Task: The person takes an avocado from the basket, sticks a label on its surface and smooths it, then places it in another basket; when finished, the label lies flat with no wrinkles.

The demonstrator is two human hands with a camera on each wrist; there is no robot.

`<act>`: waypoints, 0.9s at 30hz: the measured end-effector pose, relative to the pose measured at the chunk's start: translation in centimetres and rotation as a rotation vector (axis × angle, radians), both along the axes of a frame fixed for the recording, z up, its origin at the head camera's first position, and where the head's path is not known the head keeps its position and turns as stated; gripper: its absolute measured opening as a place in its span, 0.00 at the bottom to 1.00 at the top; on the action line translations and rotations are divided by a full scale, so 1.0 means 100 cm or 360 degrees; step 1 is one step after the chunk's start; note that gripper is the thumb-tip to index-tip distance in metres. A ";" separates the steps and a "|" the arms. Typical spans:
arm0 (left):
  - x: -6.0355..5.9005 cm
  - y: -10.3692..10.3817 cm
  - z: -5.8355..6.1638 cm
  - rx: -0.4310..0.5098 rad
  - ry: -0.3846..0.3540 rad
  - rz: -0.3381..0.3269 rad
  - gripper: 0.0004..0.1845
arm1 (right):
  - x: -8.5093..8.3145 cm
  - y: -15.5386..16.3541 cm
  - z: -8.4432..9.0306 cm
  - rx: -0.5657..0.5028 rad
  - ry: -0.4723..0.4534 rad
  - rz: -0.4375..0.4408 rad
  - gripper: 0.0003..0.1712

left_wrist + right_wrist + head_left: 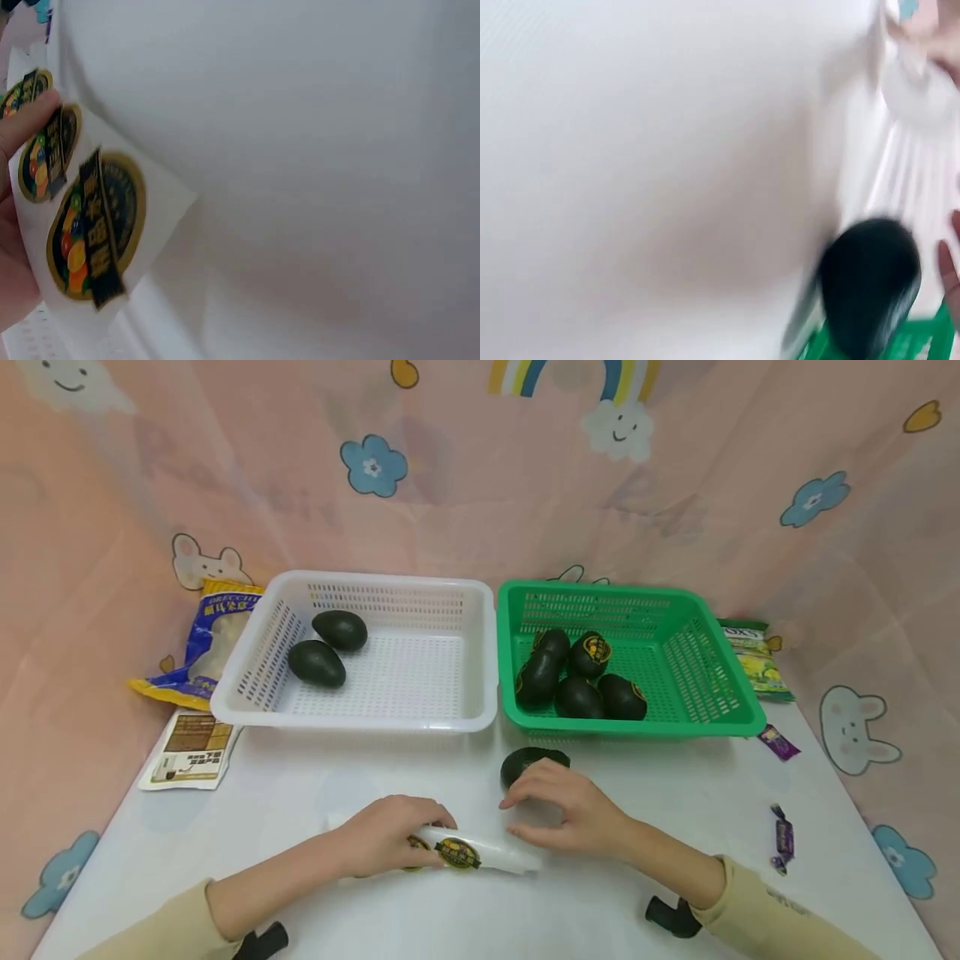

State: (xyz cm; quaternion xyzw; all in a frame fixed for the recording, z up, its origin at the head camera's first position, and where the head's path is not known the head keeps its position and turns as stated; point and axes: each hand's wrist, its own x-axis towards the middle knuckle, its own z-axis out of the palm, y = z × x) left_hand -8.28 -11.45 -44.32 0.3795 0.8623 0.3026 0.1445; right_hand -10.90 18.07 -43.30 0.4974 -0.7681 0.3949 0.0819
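My left hand grips a white sheet of oval fruit stickers, which is curled along its length. Black and gold labels with colourful fruit show on the sticker sheet in the left wrist view, a finger lying across it. Just right of the sheet, my right hand is held with fingers bent and spread, nothing between them. Beyond its fingertips lies a dark avocado on the white table. In the right wrist view, a gap shows between this avocado and the fingers.
A white basket at the back left holds two plain avocados. Beside it, a green basket holds several avocados, some with stickers. Snack bags stand at the sides, and purple-wrapped candies lie on the right.
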 end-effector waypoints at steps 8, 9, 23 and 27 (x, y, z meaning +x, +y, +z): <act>-0.022 0.017 0.019 0.0105 -0.0283 -0.0155 0.14 | 0.017 -0.020 -0.003 0.0040 -0.0089 -0.0117 0.08; -0.022 0.018 0.020 0.0106 -0.0322 -0.0166 0.14 | 0.017 -0.021 -0.003 0.0017 -0.0094 -0.0103 0.07; -0.009 0.030 0.025 0.0508 -0.0317 0.0282 0.11 | 0.009 -0.004 0.028 0.0146 -0.0777 -0.0381 0.10; -0.010 0.044 0.031 0.0677 -0.0445 0.0445 0.06 | 0.009 0.000 0.029 0.0120 -0.0786 -0.0460 0.07</act>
